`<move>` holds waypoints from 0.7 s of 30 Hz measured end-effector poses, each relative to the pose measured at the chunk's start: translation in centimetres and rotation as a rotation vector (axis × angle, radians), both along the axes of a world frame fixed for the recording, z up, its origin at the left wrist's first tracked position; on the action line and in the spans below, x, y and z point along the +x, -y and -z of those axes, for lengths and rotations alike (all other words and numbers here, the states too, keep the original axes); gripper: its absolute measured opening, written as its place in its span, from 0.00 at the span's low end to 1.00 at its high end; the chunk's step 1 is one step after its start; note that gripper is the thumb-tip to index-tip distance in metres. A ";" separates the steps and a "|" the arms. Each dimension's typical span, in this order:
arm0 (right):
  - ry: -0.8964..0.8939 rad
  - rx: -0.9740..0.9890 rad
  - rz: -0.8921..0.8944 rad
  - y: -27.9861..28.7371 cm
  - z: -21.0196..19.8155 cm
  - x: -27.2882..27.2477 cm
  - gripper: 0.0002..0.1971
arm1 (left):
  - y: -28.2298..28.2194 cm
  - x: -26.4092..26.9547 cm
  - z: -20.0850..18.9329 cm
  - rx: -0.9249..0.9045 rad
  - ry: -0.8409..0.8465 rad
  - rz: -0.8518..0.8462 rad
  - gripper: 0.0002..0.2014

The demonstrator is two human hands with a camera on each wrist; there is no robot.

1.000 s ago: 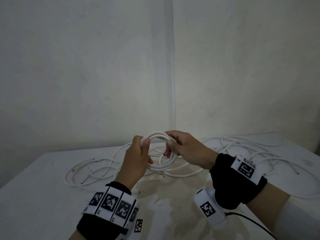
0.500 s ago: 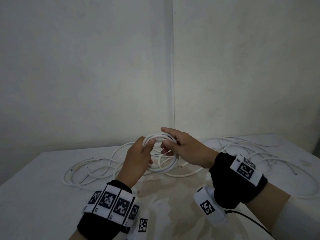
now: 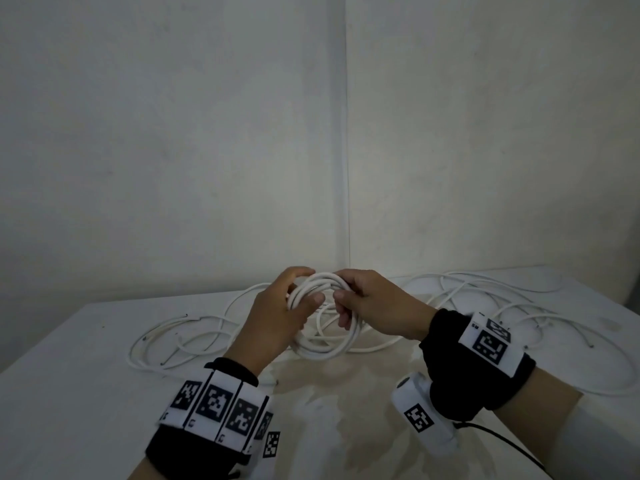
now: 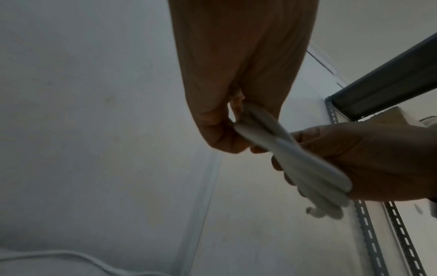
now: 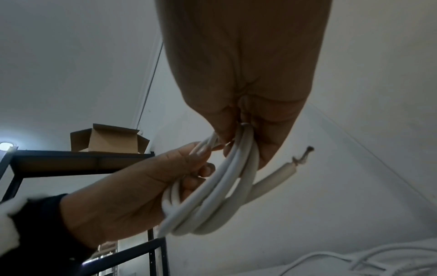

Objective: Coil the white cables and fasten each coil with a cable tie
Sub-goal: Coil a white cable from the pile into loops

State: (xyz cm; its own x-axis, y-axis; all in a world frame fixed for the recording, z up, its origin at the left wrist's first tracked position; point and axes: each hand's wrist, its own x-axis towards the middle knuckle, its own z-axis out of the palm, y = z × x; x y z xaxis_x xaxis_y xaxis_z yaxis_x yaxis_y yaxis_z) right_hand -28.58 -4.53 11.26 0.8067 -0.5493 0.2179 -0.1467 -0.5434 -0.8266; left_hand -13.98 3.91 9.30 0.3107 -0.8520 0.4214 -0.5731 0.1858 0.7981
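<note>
A coil of white cable (image 3: 323, 349) is held upright above the white table (image 3: 69, 393), its lower loops hanging near the tabletop. My left hand (image 3: 304, 287) grips the coil's upper left, thumb in front and fingers behind. My right hand (image 3: 346, 289) grips the upper right, fingers curled round the strands. In the left wrist view the left fingers (image 4: 220, 134) pinch the bundled strands (image 4: 295, 164). In the right wrist view the coil (image 5: 212, 201) passes through both hands, and a free cable end (image 5: 283, 168) with bare wire sticks out. No cable tie is clearly visible.
Loose white cables sprawl over the table on the left (image 3: 173, 341) and on the right (image 3: 485, 296). Two walls meet in a corner just behind. A dark metal shelf (image 5: 82, 158) carrying an open cardboard box (image 5: 106, 138) stands to the side.
Both hands have shifted their grip toward the coil's top. The right fingers, stretched over the coil half a second ago, now curl round it. The left hand has moved up slightly.
</note>
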 end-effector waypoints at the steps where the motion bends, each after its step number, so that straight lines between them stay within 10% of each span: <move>1: -0.022 -0.030 0.003 0.0 0.0 0.0 0.09 | 0.0 -0.1 -0.1 0.019 0.024 0.027 0.08; 12: -0.115 -0.188 0.066 0.6 -0.4 -0.2 0.15 | 0.4 -0.9 1.1 -0.021 0.056 0.019 0.09; 21: 0.036 0.132 0.164 0.6 1.5 -1.2 0.30 | 0.9 -0.6 1.2 -0.137 -0.142 -0.107 0.11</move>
State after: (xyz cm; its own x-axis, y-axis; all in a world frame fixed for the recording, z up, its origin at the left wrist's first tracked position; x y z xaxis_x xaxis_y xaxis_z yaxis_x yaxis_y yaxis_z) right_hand -29.77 -5.16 9.75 0.6973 -0.6982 0.1619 -0.1936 -0.4010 -0.8954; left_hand -14.56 3.01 8.10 0.4611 -0.7484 0.4768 -0.4791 0.2423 0.8437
